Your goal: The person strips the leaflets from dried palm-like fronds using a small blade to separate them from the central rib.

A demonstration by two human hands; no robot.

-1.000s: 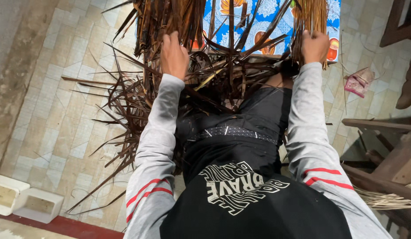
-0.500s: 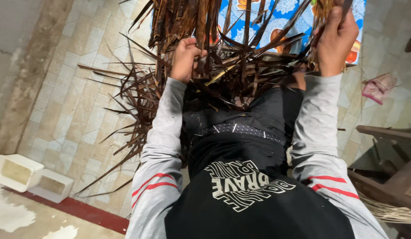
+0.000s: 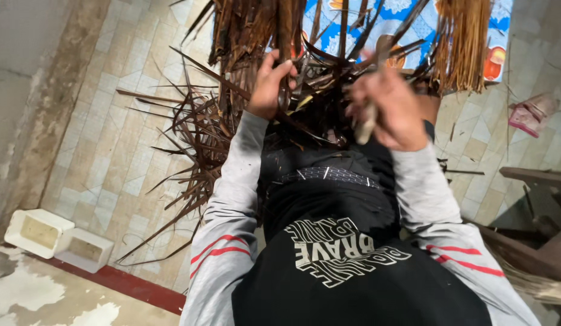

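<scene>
Black printed shirt (image 3: 347,265) closest, grey sleeves with red stripes (image 3: 223,241) reaching out from it. Left hand (image 3: 269,84) curled tight round dark dried palm-leaf strips (image 3: 280,36), fingers pressed together. Right hand (image 3: 392,108) blurry, fingers wrapped round pale stick-like tool (image 3: 366,124). Messy strip pile (image 3: 199,139) fanned over tiled floor (image 3: 120,151), straw-coloured bundle (image 3: 461,42) upper right. White rectangular tubs (image 3: 54,238) far left, blue patterned cloth (image 3: 392,21) at far end.
</scene>
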